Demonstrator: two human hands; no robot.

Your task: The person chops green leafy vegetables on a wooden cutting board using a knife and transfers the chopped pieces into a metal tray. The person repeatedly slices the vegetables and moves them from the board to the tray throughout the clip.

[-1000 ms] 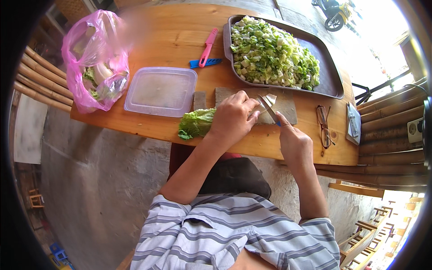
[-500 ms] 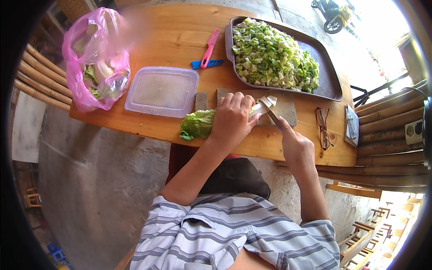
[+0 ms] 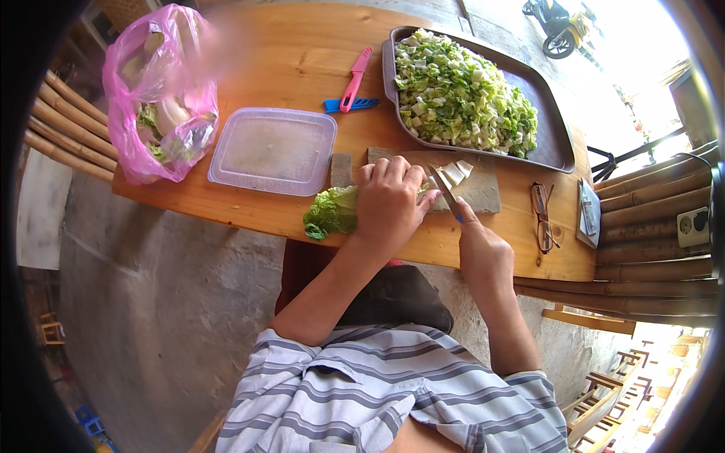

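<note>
Table (image 3: pixel 287 68) of smooth, visibly grained wood; far right, a dark, round-cornered tray (image 3: pixel 549 121) heaped with diced cabbage (image 3: pixel 461 90); on the near side, a flat greyish cutting board (image 3: pixel 482 187); left hand (image 3: pixel 389 200) closed over a crinkled cabbage leaf (image 3: pixel 332 211), its frilled end left of the board; right hand (image 3: pixel 485 245) gripping a narrow, pointed knife (image 3: pixel 445 192); pale flat cut pieces (image 3: pixel 458 173) just right of the blade.

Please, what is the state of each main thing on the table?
Cabbage piece: partly cut, under left hand
Knife: held in right hand
Tray: partly filled with chopped cabbage
Pink bag: holding leafy vegetables
Plastic container: whether lidded, unclear
Pink knife: lying, unheld
Glasses: lying, unheld
</note>
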